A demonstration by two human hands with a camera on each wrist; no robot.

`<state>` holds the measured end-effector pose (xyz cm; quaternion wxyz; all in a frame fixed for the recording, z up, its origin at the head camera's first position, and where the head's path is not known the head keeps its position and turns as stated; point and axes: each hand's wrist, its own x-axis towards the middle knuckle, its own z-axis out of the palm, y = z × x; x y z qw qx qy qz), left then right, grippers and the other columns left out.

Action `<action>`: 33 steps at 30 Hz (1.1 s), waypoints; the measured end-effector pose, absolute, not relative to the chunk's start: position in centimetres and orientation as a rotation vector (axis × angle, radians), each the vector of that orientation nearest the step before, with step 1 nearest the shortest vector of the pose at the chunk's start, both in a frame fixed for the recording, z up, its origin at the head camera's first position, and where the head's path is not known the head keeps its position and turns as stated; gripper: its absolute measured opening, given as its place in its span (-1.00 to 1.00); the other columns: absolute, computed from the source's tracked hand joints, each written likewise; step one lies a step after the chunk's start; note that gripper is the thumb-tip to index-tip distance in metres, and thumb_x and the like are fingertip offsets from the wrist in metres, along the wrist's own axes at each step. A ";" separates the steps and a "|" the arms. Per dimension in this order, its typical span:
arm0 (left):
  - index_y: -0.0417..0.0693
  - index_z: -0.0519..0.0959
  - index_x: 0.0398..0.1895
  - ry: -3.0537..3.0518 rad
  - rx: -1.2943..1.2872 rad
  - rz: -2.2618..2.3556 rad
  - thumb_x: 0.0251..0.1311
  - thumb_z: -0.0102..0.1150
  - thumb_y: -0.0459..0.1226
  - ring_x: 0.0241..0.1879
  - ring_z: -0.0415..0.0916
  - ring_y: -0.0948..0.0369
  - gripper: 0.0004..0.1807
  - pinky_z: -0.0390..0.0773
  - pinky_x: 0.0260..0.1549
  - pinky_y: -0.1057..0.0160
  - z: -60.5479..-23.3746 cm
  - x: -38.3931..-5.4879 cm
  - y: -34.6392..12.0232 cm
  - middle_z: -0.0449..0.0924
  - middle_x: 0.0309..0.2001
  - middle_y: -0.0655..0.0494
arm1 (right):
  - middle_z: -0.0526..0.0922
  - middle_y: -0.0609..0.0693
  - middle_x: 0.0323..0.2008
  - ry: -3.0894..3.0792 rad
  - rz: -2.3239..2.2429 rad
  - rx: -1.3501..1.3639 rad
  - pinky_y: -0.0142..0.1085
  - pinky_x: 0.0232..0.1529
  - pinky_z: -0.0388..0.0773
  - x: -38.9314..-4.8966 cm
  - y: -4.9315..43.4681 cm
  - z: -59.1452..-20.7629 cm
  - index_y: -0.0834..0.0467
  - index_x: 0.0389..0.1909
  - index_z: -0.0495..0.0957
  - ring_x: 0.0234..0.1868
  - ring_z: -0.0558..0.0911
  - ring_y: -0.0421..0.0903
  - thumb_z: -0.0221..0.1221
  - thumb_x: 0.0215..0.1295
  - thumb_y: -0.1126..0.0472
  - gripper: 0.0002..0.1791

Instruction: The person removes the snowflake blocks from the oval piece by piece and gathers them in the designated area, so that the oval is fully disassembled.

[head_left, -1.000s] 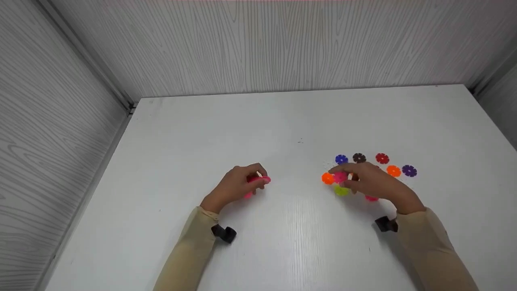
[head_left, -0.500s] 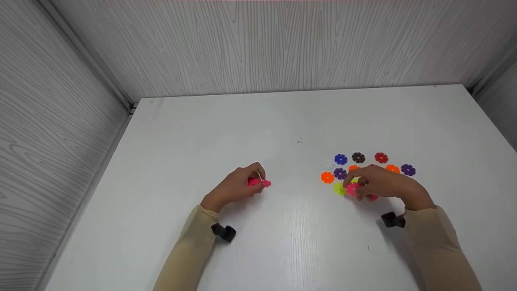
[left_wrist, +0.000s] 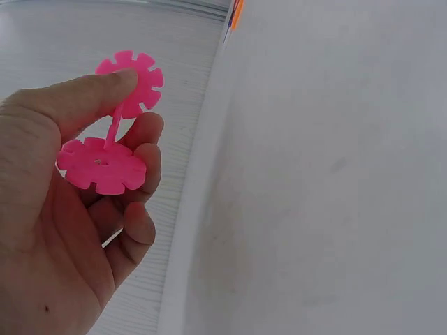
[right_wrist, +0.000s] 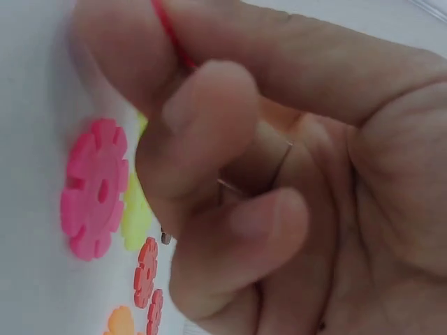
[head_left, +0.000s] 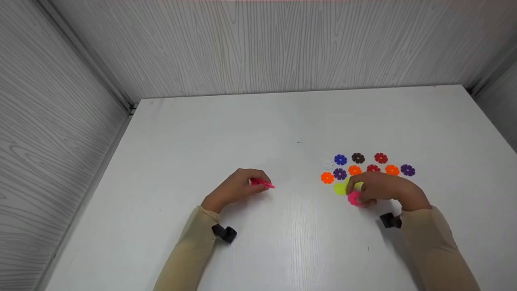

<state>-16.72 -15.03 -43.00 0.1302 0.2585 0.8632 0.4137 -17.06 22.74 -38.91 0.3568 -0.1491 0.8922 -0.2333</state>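
Observation:
My left hand [head_left: 238, 186] pinches a group of interlocked pink notched discs [left_wrist: 105, 167] between thumb and fingers. In the left wrist view, one disc stands upright under the thumb tip, one shows flat lower down, and a pink edge-on piece joins them. My right hand [head_left: 379, 190] pinches a single pink notched disc [head_left: 354, 199] by thumb and index finger, near the front of the disc cluster. Only its thin edge shows in the right wrist view, where the other fingers are curled in. Another pink disc [right_wrist: 94, 188] lies on the table beside those fingers.
Around the right hand lie more notched discs: yellow-green [head_left: 340, 188], orange [head_left: 327, 178], purple [head_left: 340, 174], blue [head_left: 340, 159], brown [head_left: 358, 158], red [head_left: 381, 158] and white [head_left: 328, 164]. Wood-grain panels [head_left: 258, 48] border the white table [head_left: 222, 133] behind and at the sides.
The right hand has drawn its pink disc right and toward the front edge, uncovering purple and orange discs. The left hand stays in place and has turned the pink group edge-on to the head view.

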 end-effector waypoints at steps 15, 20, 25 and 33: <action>0.11 0.60 -0.12 2.458 0.645 1.195 0.21 0.21 -0.25 -0.25 0.40 0.22 -0.82 0.46 -0.28 0.31 -42.8 -16.4 -14.6 0.57 -0.24 0.12 | 0.51 -0.02 -0.56 2.401 -0.805 -0.376 -0.33 -0.49 0.46 -16.8 22.0 -38.2 0.18 0.09 0.47 -0.56 0.47 -0.08 0.15 0.33 0.17 -0.65; 0.07 0.55 -0.05 2.417 0.655 1.160 0.16 0.20 -0.29 -0.34 0.33 0.24 -0.73 0.37 -0.38 0.36 -42.8 -16.1 -14.2 0.43 -0.37 0.15 | 0.55 0.03 -0.45 2.452 -0.848 -0.438 -0.31 -0.44 0.48 -16.6 21.0 -38.2 0.15 0.12 0.46 -0.46 0.51 -0.05 0.16 0.33 0.14 -0.62; -0.01 0.49 0.04 2.407 0.711 1.143 0.15 0.14 -0.33 -0.37 0.31 0.26 -0.65 0.36 -0.38 0.38 -42.6 -15.8 -13.5 0.37 -0.44 0.18 | 0.58 0.07 -0.37 2.439 -0.942 -0.520 -0.27 -0.32 0.56 -16.0 19.7 -38.5 0.18 0.14 0.44 -0.37 0.57 -0.04 0.17 0.33 0.17 -0.60; 0.00 0.48 -0.02 2.448 0.777 1.130 0.15 0.22 -0.26 -0.36 0.41 0.27 -0.69 0.45 -0.35 0.37 -42.2 -15.3 -12.4 0.52 -0.41 0.15 | 0.63 0.07 -0.38 2.407 -0.987 -0.633 -0.31 -0.40 0.56 -15.0 17.1 -38.9 0.18 0.14 0.45 -0.46 0.58 -0.06 0.16 0.34 0.21 -0.63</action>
